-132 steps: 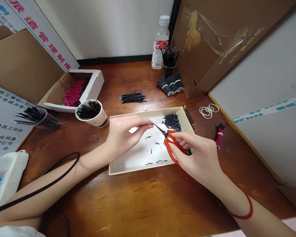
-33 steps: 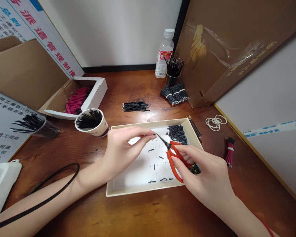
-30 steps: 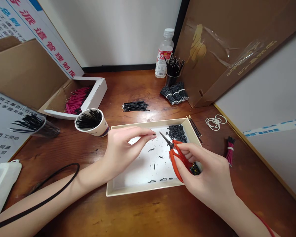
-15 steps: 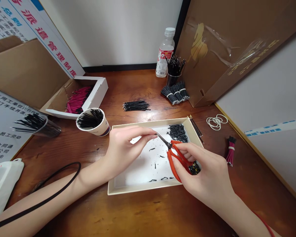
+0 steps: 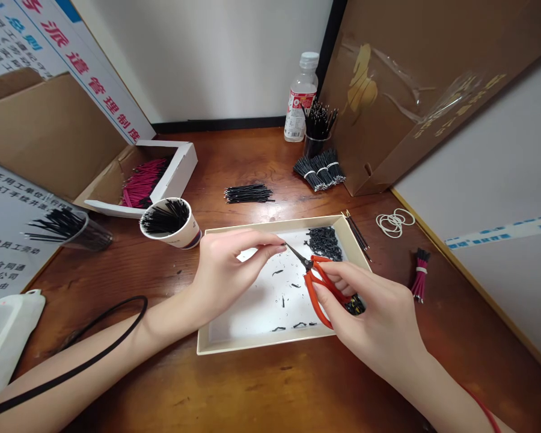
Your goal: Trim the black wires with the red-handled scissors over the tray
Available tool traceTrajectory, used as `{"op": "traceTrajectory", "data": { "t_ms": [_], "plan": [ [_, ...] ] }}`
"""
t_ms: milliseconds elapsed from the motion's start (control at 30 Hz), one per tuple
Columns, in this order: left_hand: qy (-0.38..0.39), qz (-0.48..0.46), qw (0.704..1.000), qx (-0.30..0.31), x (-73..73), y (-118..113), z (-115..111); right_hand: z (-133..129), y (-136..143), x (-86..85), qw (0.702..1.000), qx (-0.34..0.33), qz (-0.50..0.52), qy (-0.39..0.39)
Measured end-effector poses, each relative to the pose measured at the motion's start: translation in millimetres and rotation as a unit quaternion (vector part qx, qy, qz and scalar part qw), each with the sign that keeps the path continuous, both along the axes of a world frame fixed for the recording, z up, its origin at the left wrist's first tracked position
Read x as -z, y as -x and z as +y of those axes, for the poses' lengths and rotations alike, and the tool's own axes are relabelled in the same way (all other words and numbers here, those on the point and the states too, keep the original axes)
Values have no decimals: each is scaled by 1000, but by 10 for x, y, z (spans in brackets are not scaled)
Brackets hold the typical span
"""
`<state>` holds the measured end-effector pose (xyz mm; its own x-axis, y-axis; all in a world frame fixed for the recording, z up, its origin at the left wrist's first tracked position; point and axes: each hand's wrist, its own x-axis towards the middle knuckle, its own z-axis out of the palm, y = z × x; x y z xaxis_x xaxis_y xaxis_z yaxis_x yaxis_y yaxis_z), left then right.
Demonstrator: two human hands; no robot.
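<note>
Over a shallow cream tray [image 5: 202, 322], my left hand [image 5: 234, 270] is closed in a pinch of thumb and forefinger. A small black piece [image 5: 283, 245] shows at the fingertips; its kind is too small to make out. My right hand [image 5: 379, 319] grips red-handled scissors [image 5: 318, 300], with fingers in and around the loops. Their narrow dark blades point up and left, tips close by the left fingertips. Inside the tray lie a heap of short black offcuts [image 5: 325, 242] and scattered bits. Another small pile with yellowish parts [image 5: 355, 305] is partly hidden by the right hand.
Black wires [image 5: 249, 193] lie behind the tray. A paper cup [image 5: 187, 231] and a clear cup [image 5: 94, 233] of wires stand left, near a box of pink wires [image 5: 144, 180]. Tied black bundles [image 5: 320, 169], a bottle [image 5: 301, 99], rubber bands [image 5: 394, 223] and a pink bundle [image 5: 420, 275] are right.
The scissors and my right hand have shifted very slightly left. My left hand stays almost in place, still pinching. The objects on the table look the same.
</note>
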<state>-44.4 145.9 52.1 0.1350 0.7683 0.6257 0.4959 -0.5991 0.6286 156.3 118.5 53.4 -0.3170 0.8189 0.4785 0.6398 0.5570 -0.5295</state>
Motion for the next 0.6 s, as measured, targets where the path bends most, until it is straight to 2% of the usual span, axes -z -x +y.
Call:
{"op": "traceTrajectory", "data": {
  "t_ms": [600],
  "plan": [
    [0,0,1000,-5,-19,-8,-12,-6,21,-53,1000,12,-1,11]
  ]
}}
